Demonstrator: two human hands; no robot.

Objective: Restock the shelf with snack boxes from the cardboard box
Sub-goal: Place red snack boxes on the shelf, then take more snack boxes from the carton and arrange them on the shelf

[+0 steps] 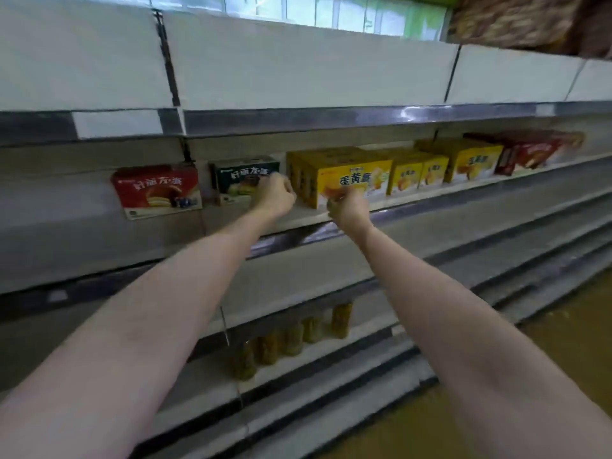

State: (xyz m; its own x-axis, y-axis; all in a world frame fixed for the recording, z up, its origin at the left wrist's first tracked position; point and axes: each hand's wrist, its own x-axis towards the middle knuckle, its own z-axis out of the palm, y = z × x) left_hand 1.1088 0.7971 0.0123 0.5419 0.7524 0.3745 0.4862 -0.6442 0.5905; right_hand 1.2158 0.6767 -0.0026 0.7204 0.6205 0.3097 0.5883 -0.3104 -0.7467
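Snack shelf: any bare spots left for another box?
Bare shelf board between green box and big yellow box, partly taken by both hands. Small gap between red box and green. Right of that: yellow boxes packed tight.

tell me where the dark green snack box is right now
In the head view the dark green snack box stands on the middle shelf, left of centre, between the red snack box and the yellow boxes, with the left hand at its right edge.

row of jars (291,339) on a lower shelf, brown floor (563,342)
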